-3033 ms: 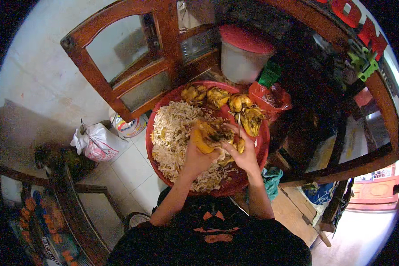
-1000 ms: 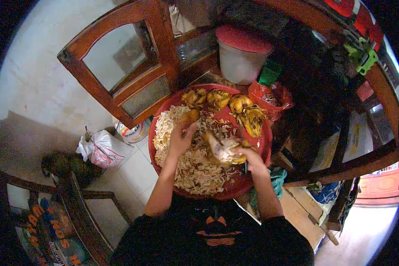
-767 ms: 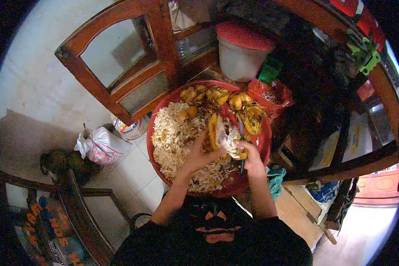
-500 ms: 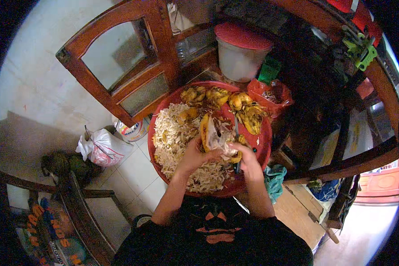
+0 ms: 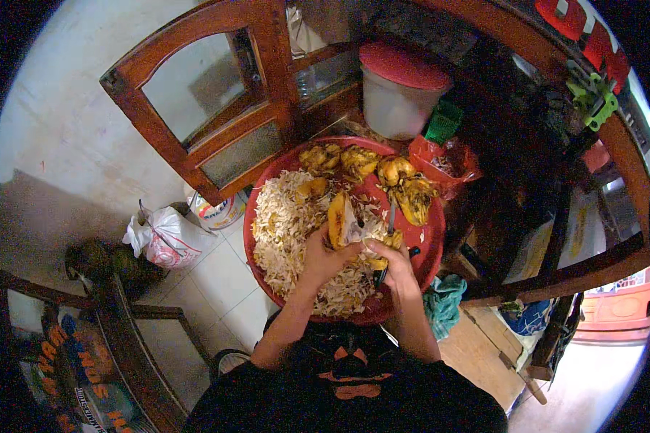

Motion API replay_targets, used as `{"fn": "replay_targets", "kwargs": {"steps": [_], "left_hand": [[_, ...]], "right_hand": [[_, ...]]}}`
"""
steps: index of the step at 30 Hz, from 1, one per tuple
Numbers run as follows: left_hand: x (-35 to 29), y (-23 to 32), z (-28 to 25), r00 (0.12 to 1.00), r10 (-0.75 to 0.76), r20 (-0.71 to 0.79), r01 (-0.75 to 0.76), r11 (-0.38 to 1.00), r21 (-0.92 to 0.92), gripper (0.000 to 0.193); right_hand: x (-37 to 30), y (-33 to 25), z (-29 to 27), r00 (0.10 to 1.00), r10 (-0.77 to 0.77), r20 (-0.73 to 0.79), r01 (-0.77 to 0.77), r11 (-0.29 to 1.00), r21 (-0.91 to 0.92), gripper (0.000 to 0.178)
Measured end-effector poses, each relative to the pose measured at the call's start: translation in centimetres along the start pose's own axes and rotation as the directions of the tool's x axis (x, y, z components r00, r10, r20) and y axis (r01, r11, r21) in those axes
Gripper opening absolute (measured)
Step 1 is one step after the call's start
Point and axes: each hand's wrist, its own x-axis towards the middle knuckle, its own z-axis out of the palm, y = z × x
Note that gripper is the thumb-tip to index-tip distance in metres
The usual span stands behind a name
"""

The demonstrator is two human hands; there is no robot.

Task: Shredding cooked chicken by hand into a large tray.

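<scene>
The fingers of our left hand curve in a narrow grip around the near left side of a yellow-skinned, pale-fleshed piece of cooked chicken, the thumb laid across towards the other hand. The fingers of our right hand close on its near right side, thumb on top and almost meeting the left one; how far the hidden fingertips wrap underneath, we cannot tell. A slim knife with a grey metal blade points away from us just beyond the right fingers, its dark handle appearing to run beneath that palm.

The piece sits between both sets of fingers, above a round red plastic tray, its pale, hollow side facing up. To the left of the left fingers spreads a heap of pale shredded meat; beyond both hands, towards the far rim, lie yellow-brown cooked chicken pieces, the nearest close to the blade.

To handle this well, we judge it best to brace the skin side with the left fingers and work both thumbs along the grain, low over the tray. The skin is probably slippery, so a firm, even hold should serve better than a hard squeeze. With the blade so near, its edge is best turned away from our thumbs.
</scene>
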Motion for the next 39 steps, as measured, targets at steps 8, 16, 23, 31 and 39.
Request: {"fn": "replay_targets", "kwargs": {"steps": [8,16,23,31,39], "left_hand": [[-0.8,0.6,1.0,0.978,0.095,-0.184,-0.060,0.981,0.185,0.036],[-1.2,0.6,1.0,0.961,0.107,-0.256,-0.098,0.994,0.047,0.029],[0.0,1.6,-1.7,0.919,0.328,-0.221,-0.189,0.855,0.483,0.038],[-0.1,-0.8,-1.2,0.942,0.313,-0.121,-0.170,0.755,0.633,0.043],[0.0,-1.5,-1.1,0.955,0.274,-0.110,-0.099,0.650,0.753,0.046]], "right_hand": [[0.7,1.7,-0.9,0.997,-0.059,-0.049,0.059,0.998,-0.004,0.039],[1.1,3.4,-1.1,0.999,-0.015,0.041,0.008,0.988,0.155,0.040],[2.2,-1.1,-1.4,0.812,-0.563,0.156,0.551,0.651,-0.522,0.050],[2.0,-0.8,2.3,0.787,-0.412,0.459,0.597,0.325,-0.733,0.057],[3.3,0.6,1.8,0.832,-0.364,0.419,0.540,0.350,-0.766,0.054]]}}
